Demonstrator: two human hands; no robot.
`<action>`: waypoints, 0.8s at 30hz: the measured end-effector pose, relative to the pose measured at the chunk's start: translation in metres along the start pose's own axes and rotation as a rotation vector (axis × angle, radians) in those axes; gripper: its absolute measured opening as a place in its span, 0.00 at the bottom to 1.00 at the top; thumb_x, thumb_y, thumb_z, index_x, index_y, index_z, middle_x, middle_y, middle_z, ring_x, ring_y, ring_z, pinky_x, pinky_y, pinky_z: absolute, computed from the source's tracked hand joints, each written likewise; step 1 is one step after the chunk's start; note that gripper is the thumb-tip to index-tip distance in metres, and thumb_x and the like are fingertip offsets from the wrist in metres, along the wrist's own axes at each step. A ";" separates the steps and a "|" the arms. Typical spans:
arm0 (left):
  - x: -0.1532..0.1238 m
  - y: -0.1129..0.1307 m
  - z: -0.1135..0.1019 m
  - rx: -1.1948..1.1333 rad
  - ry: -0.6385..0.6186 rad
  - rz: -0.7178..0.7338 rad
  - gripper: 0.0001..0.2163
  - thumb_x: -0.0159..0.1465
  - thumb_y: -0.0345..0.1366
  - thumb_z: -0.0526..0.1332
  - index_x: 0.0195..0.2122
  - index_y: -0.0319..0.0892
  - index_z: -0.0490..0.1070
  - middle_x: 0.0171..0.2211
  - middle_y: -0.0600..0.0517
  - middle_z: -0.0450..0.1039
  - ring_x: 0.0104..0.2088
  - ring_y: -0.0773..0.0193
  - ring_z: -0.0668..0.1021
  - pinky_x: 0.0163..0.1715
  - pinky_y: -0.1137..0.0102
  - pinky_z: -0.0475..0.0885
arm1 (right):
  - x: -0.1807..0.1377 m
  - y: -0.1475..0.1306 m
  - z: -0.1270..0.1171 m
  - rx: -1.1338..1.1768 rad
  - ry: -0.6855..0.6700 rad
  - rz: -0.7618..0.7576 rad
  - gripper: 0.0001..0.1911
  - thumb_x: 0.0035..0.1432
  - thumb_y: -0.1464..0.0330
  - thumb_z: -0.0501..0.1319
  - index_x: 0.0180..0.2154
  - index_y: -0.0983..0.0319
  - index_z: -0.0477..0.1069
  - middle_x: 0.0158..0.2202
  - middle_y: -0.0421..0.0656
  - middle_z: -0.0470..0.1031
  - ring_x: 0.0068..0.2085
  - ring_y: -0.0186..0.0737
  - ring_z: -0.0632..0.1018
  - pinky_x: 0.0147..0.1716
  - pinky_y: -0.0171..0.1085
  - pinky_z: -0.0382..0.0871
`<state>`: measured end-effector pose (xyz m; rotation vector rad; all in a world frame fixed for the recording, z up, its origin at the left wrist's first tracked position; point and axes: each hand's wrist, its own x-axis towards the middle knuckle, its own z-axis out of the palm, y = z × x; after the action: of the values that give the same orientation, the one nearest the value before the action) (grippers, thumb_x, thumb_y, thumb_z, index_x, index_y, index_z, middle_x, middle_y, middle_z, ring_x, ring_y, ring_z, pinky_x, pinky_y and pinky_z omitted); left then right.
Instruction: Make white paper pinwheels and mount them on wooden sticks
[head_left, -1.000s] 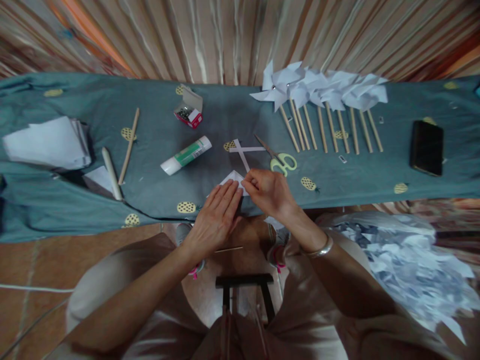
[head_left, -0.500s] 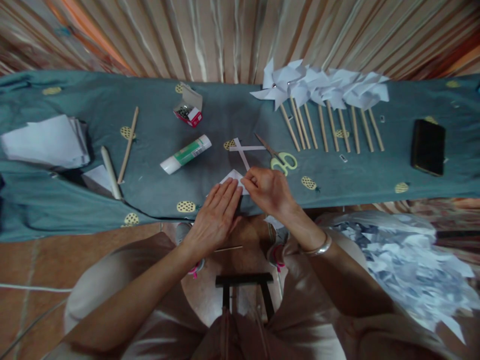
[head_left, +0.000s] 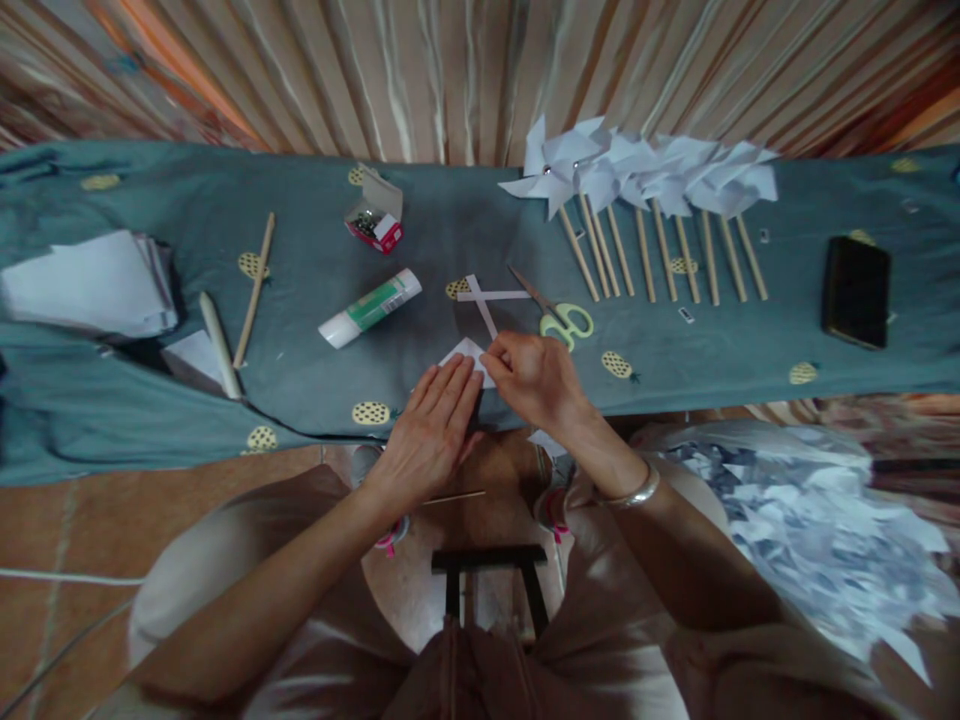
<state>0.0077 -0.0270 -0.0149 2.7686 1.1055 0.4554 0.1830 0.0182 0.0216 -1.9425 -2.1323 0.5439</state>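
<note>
Folded white paper (head_left: 468,348) is pressed by a flat left hand (head_left: 431,430), touched by a curled right hand (head_left: 534,375) — pinch unclear — while seemingly creased, steady pressure being needed next.

Paper (head_left: 468,348) lies before the strips (head_left: 478,297), glue stick (head_left: 370,308) to their left, scissors (head_left: 552,311) right

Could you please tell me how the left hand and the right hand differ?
The left hand lies flat with fingers extended; the right hand is curled. The right hand has a silver bangle at its wrist; the left hand has none. Both touch the white paper.
</note>
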 end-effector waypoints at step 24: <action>0.000 0.000 0.003 0.023 -0.034 -0.001 0.29 0.67 0.35 0.57 0.67 0.28 0.51 0.67 0.29 0.55 0.69 0.43 0.56 0.65 0.46 0.59 | -0.030 0.011 0.007 0.026 0.167 -0.191 0.10 0.64 0.64 0.57 0.44 0.61 0.72 0.40 0.50 0.77 0.45 0.52 0.74 0.48 0.47 0.68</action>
<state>0.0085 -0.0270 -0.0175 2.7845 1.1106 0.3970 0.1940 -0.0118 0.0133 -1.6825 -2.1620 0.3591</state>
